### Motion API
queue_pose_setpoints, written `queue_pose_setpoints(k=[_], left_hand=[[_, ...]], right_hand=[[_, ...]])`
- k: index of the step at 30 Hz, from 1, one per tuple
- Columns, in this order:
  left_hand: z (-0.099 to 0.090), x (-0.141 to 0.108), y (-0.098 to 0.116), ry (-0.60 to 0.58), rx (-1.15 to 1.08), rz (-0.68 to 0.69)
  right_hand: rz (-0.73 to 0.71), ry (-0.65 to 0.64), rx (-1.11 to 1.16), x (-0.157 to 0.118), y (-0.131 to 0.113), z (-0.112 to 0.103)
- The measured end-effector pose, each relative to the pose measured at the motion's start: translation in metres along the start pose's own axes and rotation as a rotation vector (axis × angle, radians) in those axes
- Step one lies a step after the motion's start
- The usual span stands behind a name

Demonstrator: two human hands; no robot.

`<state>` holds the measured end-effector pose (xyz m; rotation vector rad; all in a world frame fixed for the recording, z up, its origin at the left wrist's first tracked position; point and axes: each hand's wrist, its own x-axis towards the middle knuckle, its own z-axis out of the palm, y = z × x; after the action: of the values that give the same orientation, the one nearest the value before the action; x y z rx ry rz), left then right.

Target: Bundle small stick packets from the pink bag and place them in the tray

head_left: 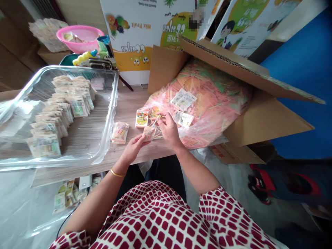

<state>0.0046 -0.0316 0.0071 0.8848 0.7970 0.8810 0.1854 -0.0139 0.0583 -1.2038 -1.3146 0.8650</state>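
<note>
My left hand [134, 148] pinches a small clear candy packet [149, 134] with an orange-striped edge, above the table's front edge. My right hand [169, 130] has its fingers closed on a thin pale candy stick [155, 121], just over that packet's upper end. Just behind the packet stands a printed fruit sachet pack [141, 118]. Left of my hands, a filled packet [120, 132] lies on the table. To the right, a large plastic bag [212, 100] bulges with pink, orange and green sticks. Flat printed sachets [183, 99] rest on top of it.
A clear plastic tray [112, 93] on the left holds rows of filled packets [59, 114]. An open cardboard box [269, 117] lies around the big bag. Behind stand printed cartons [135, 38] and a pink basin [80, 46]. More packets [66, 197] sit below the table.
</note>
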Motion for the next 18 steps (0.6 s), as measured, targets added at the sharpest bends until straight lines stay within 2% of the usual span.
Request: queue_pose_setpoints(k=[4,7,12,14,18], left_hand=[[0.0,0.001,-0.001,-0.027,-0.014,0.011],[0.0,0.002,-0.005,-0.037,-0.053,-0.006],[0.002,0.002,-0.006,-0.07,-0.061,-0.018],[0.004,0.003,-0.004,-0.062,-0.112,-0.026],[0.006,0.005,0.003,-0.027,-0.25,-0.076]], right_hand=[[0.063,-0.065,0.011,-0.004,0.006,0.003],[0.059,-0.109,-0.009,-0.003,0.011,0.001],[0.069,0.015,0.192,0.002,0.018,0.003],[0.068,0.025,0.216,0.0,0.018,0.007],[0.071,-0.127,0.022,-0.006,0.013,0.008]])
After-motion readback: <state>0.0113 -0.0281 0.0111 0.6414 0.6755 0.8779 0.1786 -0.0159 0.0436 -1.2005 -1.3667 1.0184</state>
